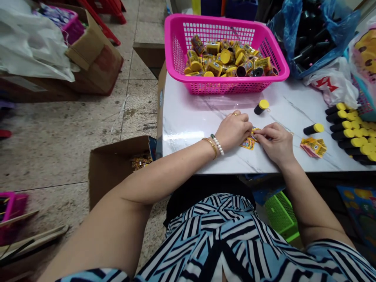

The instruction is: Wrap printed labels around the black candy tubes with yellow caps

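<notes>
Yellow label (247,145) lies near the front edge of the table (189,117), pinched by the right hand (277,143) between thumb and finger; the left hand (233,129) curls over it, grip too hidden to tell.

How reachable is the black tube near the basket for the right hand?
Likely yes: the tube sits beyond the right hand with nothing visible blocking it, though that hand is busy at the label.
</notes>
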`<state>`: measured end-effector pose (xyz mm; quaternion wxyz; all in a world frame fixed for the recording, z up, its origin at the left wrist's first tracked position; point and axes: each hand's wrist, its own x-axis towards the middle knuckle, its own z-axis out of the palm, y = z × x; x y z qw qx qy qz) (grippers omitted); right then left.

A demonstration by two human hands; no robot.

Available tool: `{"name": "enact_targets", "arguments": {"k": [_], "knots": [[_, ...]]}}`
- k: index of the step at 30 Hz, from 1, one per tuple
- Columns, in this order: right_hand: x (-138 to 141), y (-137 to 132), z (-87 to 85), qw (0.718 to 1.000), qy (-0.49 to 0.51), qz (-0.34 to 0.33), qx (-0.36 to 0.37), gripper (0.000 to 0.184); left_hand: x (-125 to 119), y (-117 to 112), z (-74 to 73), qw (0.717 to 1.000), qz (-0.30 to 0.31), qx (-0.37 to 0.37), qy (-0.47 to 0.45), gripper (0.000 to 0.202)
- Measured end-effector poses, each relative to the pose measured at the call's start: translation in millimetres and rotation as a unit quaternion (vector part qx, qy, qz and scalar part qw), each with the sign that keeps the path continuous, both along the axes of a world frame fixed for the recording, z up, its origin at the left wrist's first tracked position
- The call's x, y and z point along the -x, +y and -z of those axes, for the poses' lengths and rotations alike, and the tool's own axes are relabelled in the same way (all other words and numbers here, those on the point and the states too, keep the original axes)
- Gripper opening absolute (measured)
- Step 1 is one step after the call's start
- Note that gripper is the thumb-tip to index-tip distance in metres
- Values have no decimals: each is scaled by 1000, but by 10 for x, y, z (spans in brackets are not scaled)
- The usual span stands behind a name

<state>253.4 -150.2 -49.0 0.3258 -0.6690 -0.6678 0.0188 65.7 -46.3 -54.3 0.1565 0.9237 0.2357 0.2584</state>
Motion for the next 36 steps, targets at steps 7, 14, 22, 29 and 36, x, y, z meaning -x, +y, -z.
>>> {"name": "enact_targets", "arguments": {"k": [7,14,22,29,36], "knots": [[115,36,-197,996,71,-6,-59,12,87,8,-53,991,-29,-60,-117,22],[168,254,-537,913,401,-15,80,50,464,43,-335,920,-95,-183,-332,10],[505,766,-709,853,492,-138,103,38,534,-23,-456,915,-132,-86,-371,12],[680,752,-547,908,407,-102,14,49,588,-44,-474,883,-143,90,-439,17],[724,716,-456,909,405,-95,20,52,549,-107,-491,880,-138,171,-421,24]]}}
